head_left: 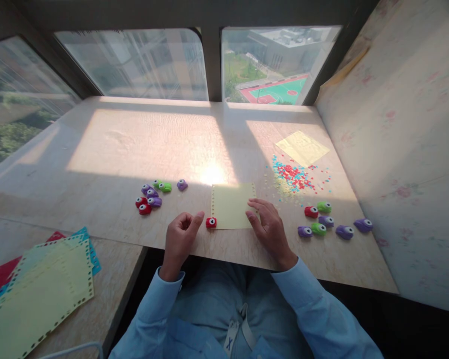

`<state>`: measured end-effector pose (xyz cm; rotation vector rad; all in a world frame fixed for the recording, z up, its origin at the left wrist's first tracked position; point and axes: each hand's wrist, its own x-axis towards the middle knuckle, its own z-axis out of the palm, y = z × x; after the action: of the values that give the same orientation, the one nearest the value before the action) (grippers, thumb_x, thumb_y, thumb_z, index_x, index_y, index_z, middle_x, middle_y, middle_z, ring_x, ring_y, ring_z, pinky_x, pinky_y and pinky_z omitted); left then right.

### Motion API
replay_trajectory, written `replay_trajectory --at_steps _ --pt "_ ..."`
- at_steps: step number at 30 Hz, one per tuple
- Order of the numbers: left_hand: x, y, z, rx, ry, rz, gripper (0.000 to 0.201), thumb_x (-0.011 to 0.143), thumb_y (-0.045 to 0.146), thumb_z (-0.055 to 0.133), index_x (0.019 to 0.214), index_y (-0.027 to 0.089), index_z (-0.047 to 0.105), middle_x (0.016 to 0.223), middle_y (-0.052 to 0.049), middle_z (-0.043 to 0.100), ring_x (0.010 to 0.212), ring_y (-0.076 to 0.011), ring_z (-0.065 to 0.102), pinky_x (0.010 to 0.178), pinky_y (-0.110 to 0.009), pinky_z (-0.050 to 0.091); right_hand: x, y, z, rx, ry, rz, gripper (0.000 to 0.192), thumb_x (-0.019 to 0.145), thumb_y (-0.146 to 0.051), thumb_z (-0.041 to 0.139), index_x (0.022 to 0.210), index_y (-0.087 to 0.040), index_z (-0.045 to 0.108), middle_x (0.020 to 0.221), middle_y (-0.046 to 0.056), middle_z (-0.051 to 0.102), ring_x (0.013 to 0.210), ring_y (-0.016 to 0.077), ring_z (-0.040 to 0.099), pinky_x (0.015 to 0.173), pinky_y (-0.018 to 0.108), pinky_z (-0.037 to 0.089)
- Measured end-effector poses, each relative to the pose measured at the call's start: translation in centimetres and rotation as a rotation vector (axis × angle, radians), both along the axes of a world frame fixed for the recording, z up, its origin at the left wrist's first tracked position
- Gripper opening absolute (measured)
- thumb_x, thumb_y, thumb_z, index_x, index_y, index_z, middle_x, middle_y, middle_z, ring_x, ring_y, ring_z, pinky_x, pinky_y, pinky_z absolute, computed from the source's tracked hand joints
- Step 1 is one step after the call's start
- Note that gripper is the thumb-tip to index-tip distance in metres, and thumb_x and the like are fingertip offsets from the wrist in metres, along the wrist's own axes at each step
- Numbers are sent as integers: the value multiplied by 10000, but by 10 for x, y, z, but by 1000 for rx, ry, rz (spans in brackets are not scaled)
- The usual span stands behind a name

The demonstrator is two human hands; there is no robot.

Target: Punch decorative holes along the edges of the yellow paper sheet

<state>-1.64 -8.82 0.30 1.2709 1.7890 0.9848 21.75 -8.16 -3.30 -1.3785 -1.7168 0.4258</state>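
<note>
A pale yellow sheet of paper (232, 204) lies before me, with punched holes along its left and right edges. A red craft punch (211, 222) sits at its lower left corner. Just left of that punch, apart from it, is my left hand (181, 236); its fingers are curled in and its thumb points toward the punch, and I see nothing in it. My right hand (268, 223) rests at the sheet's right edge, fingers stretched out and thumb apart, fingertips on or just above the paper.
Purple, green and red punches (149, 195) cluster on the left, and several more (319, 229) on the right. Red, blue and yellow confetti (295, 175) lies beside a yellow sheet (303, 148). Hole-edged coloured sheets (52, 284) are stacked lower left. Windows and a papered wall (400, 149) border the table.
</note>
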Motion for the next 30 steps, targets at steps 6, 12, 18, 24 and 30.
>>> replay_trajectory --at_steps 6,12,18,24,30 --pt "2 12 4 -162 36 -222 604 778 690 552 484 212 327 490 48 257 478 -90 252 464 -259 186 0 1 -3 1 21 -7 265 967 -363 505 1115 -217 670 1145 107 703 1121 250 624 993 463 481" --pt "5 20 6 -197 42 -283 665 726 750 567 450 216 283 479 53 204 474 -85 218 480 -263 148 0 0 -4 6 38 -22 277 968 -370 497 1100 -204 675 1106 111 714 1082 250 638 971 449 491" --pt "4 20 2 -185 38 -297 652 709 735 606 436 197 359 470 58 223 486 -80 228 478 -261 147 0 1 -7 9 38 -13 260 962 -355 502 1077 -197 675 1066 109 722 1036 253 648 933 442 501" --pt "-1 21 -2 -202 20 -344 598 691 702 634 484 185 414 513 62 252 517 -81 245 499 -253 158 0 0 -9 17 -77 25 234 933 -298 540 1099 -194 666 1105 119 716 1072 278 636 940 464 481" --pt "-2 23 -5 -197 12 -334 560 682 679 642 500 174 481 508 64 294 522 -89 281 502 -245 189 -1 -1 -7 13 -142 38 244 909 -226 535 1117 -190 658 1125 126 707 1082 280 626 927 462 481"
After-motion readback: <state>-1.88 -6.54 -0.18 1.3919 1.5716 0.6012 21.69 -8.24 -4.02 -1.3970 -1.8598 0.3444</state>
